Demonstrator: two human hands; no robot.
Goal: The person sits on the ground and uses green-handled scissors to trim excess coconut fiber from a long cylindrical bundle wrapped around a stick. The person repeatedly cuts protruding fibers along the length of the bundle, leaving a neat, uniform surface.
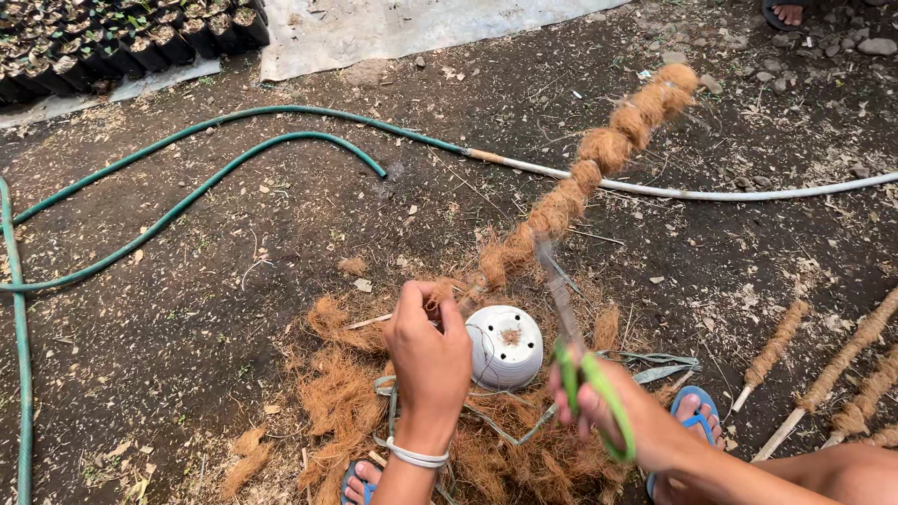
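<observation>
Counted: two hands, left and right; one pair of green-handled scissors; one long coir-wrapped pole; four shorter wrapped sticks at right; one upturned white pot; one green hose; one white pipe.

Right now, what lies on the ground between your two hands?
In the head view, an upturned white plastic pot sits between the left hand and right hand, on loose coconut fibre.

Left hand fisted, thumb up, right hand gripped closed, both forearms reaching forward
</observation>
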